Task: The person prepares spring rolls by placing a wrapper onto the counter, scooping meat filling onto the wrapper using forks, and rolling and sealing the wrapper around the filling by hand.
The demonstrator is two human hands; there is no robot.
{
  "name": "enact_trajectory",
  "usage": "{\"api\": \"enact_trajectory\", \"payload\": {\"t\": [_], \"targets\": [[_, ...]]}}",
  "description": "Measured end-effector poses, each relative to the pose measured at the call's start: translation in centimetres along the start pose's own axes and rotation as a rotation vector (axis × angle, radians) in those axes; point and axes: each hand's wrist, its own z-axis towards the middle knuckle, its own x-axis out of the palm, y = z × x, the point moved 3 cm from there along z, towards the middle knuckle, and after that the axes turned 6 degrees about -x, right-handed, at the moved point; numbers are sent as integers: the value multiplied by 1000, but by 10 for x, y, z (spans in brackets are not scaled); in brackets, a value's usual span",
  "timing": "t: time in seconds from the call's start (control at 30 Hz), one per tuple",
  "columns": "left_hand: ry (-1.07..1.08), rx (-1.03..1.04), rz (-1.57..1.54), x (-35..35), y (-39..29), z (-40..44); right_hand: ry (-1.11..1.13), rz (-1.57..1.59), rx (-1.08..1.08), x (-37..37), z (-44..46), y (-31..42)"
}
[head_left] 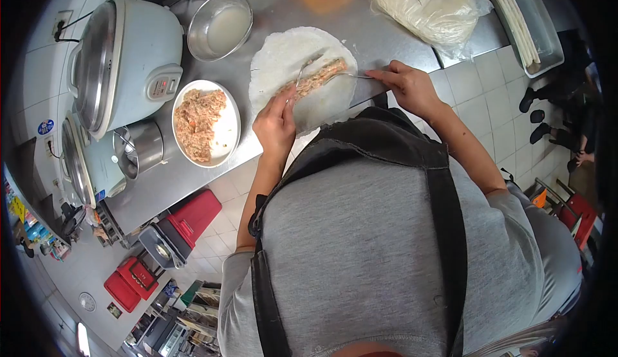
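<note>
My left hand (277,123) is closed on a metal spoon (300,74), its far end lying along the strip of filling. From the other side, my right hand (410,88) pinches the handle of a second metal utensil (358,76), apparently a spoon, with its tip against the filling. The pinkish minced filling (327,74) forms a slanting log on a round, pale wrapper sheet (273,54). Left of the sheet, a white oval dish (226,135) holds more of the minced filling (196,122).
Behind the dish is a metal bowl (219,26) of whitish liquid. A large rice cooker (145,58) stands at the left. Bagged wrapper sheets (425,3) lie at the back right, beside a metal tray (547,42) with pale rolls (518,29). The steel counter's edge runs before me.
</note>
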Motion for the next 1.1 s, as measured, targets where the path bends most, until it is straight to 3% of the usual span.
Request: {"api": "enact_trajectory", "payload": {"t": [0.2,0.33,0.47,0.57,0.6,0.7,0.83,0.97,1.1], "targets": [[37,124,-3,1,5,-4,4,-64,48,-10,1,-11],[16,-57,-18,-28,21,-1,37,45,-4,4,1,6],[128,56,163,-32,27,-28,39,-8,-39,27,16,24],[188,-77,74,-47,26,-31,57,19,-4,26,12,23],[64,-14,-30,-47,29,-29,76,38,11,26,9,24],[14,-61,44,-52,37,-26,88,69,-97,36,9,34],[86,-14,166,-58,44,-47,77,13,-88,54,22,45],[19,23,227,-75,39,-44,83,4,-86,58,24,52],[51,99,167,-59,17,-33,75,10,-112,62,26,54]]}}
